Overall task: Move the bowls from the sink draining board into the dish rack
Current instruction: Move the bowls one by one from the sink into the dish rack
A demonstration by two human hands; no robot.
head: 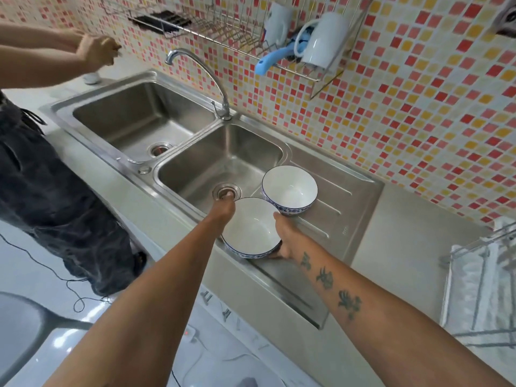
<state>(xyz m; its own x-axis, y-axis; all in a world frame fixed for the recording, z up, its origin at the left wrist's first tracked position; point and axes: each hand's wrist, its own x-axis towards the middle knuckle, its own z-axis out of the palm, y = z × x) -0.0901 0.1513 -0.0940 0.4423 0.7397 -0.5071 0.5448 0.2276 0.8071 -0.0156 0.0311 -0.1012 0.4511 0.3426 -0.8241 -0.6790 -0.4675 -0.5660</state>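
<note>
Two white bowls with blue patterned outsides stand on the steel draining board (346, 219) to the right of the sink. The near bowl (251, 229) is held between both hands: my left hand (223, 209) grips its far-left rim and my right hand (284, 236) holds its right side, fingers curled under the edge. The far bowl (289, 189) stands upright just behind, touching or almost touching the near one. The wire dish rack (217, 26) hangs on the tiled wall above the tap.
In the rack's right end sit two white mugs (321, 40) and a blue-handled utensil (272, 58). A curved tap (201, 71) rises between the two sink basins (223, 163). Another person (42, 163) stands at the left. A towel rail (480, 286) is at the right.
</note>
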